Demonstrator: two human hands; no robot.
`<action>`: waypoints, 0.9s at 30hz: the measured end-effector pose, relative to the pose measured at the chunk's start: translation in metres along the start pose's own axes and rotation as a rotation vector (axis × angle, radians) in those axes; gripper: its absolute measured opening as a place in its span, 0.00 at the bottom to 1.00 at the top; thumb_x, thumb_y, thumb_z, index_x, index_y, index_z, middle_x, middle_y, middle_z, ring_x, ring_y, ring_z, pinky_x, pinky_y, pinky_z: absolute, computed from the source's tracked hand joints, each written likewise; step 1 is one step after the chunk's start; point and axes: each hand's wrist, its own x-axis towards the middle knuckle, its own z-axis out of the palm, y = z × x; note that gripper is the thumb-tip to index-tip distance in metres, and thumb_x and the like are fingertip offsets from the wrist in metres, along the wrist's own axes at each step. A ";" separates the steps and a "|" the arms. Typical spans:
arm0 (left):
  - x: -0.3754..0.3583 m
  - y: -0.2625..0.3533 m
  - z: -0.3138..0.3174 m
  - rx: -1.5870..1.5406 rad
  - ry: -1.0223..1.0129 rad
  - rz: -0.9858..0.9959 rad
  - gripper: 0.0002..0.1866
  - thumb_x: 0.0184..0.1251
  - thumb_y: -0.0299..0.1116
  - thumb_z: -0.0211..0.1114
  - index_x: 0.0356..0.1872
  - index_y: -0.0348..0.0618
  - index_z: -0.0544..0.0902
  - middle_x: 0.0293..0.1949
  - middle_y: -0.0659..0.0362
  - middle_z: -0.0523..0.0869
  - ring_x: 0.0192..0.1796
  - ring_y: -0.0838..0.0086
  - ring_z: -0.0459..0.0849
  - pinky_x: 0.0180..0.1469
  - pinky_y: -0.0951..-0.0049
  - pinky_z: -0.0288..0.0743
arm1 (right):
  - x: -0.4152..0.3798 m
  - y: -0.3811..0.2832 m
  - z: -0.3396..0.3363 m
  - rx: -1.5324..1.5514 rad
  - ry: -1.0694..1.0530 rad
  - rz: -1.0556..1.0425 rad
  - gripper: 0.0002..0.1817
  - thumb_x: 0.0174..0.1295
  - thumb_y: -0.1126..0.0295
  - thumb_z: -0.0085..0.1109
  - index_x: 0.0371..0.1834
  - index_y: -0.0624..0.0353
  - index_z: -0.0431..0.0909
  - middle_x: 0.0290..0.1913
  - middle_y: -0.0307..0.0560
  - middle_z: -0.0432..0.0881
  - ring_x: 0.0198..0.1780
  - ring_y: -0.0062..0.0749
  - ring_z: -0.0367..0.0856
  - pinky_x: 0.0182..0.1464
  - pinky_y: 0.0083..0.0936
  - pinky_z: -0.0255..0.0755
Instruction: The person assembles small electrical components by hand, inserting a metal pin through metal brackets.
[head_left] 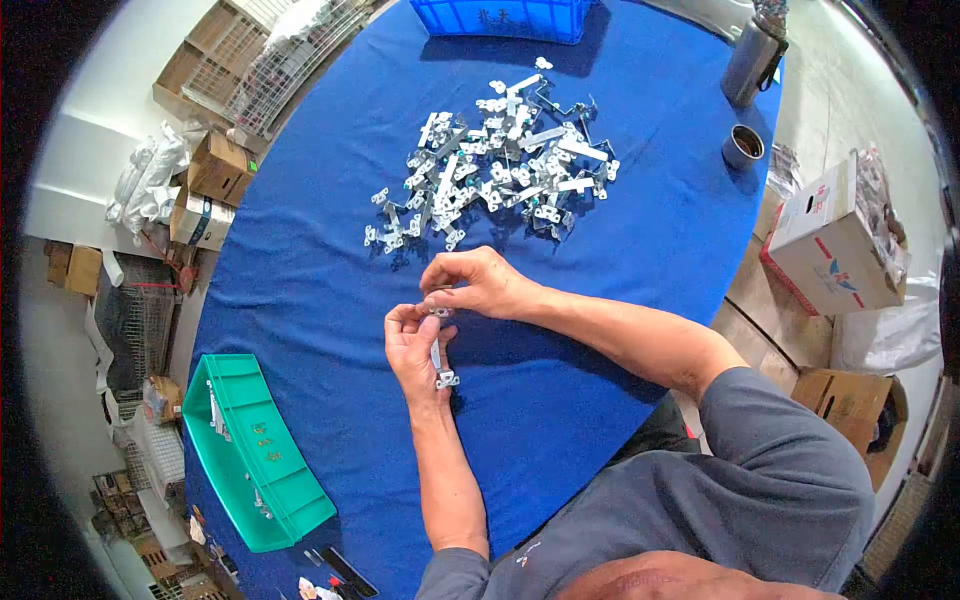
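Note:
A small silvery metal bracket (436, 352), a narrow bar with holed tabs at its ends, lies along the palm of my left hand (408, 350). The fingers of that hand are closed round it. My right hand (482, 284) meets the left at the bracket's upper end, thumb and forefinger pinched together there. Anything small between those fingertips is hidden. Just beyond both hands, a loose pile of similar metal brackets (530, 142) is spread over the blue cloth (310, 230).
At the left stands a green tray (285, 480) with small metal parts in it. A blue crate (500, 22) sits at the far edge. To the right are a steel flask (752, 65) and an open cup (743, 147). Slim tools (345, 572) lie near the front edge.

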 end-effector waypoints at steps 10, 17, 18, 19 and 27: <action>0.003 0.001 -0.007 -0.010 -0.014 -0.125 0.18 0.61 0.20 0.68 0.47 0.41 0.70 0.43 0.54 0.83 0.39 0.69 0.88 0.38 0.74 0.89 | 0.000 -0.011 -0.001 -0.178 -0.088 -0.088 0.09 0.62 0.68 0.65 0.41 0.61 0.82 0.32 0.45 0.85 0.35 0.29 0.84 0.38 0.29 0.76; 0.005 0.006 -0.019 -0.195 -0.080 -0.161 0.16 0.72 0.34 0.61 0.53 0.37 0.71 0.52 0.43 0.81 0.51 0.55 0.85 0.48 0.65 0.88 | 0.002 0.007 0.004 0.001 0.043 0.010 0.10 0.62 0.69 0.65 0.42 0.63 0.82 0.33 0.44 0.85 0.37 0.25 0.83 0.39 0.25 0.77; 0.006 0.008 -0.018 -0.360 -0.107 -0.159 0.21 0.73 0.39 0.59 0.57 0.35 0.69 0.56 0.40 0.78 0.57 0.51 0.81 0.55 0.59 0.84 | 0.003 0.008 0.004 0.111 0.138 0.068 0.10 0.63 0.69 0.65 0.42 0.64 0.82 0.33 0.44 0.85 0.37 0.23 0.83 0.40 0.24 0.77; 0.006 0.010 -0.016 -0.525 -0.135 -0.156 0.26 0.75 0.44 0.56 0.62 0.33 0.67 0.61 0.37 0.75 0.62 0.47 0.77 0.61 0.53 0.80 | 0.004 0.009 0.003 0.050 0.194 0.058 0.10 0.63 0.70 0.65 0.42 0.65 0.81 0.34 0.43 0.85 0.37 0.21 0.82 0.41 0.23 0.77; -0.001 0.005 0.007 -0.073 0.071 0.146 0.31 0.78 0.46 0.52 0.74 0.42 0.58 0.68 0.44 0.69 0.68 0.54 0.71 0.69 0.54 0.66 | 0.001 0.008 0.009 0.111 0.305 0.077 0.09 0.63 0.71 0.64 0.42 0.66 0.81 0.32 0.44 0.85 0.34 0.22 0.82 0.37 0.24 0.77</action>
